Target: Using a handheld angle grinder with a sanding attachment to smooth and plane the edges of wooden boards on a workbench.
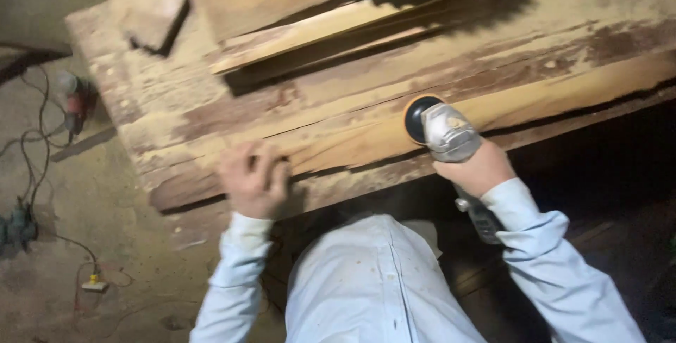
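Two hands are ours here, both in pale blue sleeves. Our right hand (473, 168) has its grip wrapped tight around the grey body of an angle grinder (451, 147), whose dark round disc (417, 117) lies against the long wooden plank (338, 142) on the worktop (141, 96). Our left hand (252, 177) rests on the plank's near edge, fingers curled down and pressed against the wood, holding nothing else. Beyond the plank lie more boards (282, 5), stacked at a slant. On the floor to the left we see tangled cables (35, 153) and a reddish power tool (74, 103).
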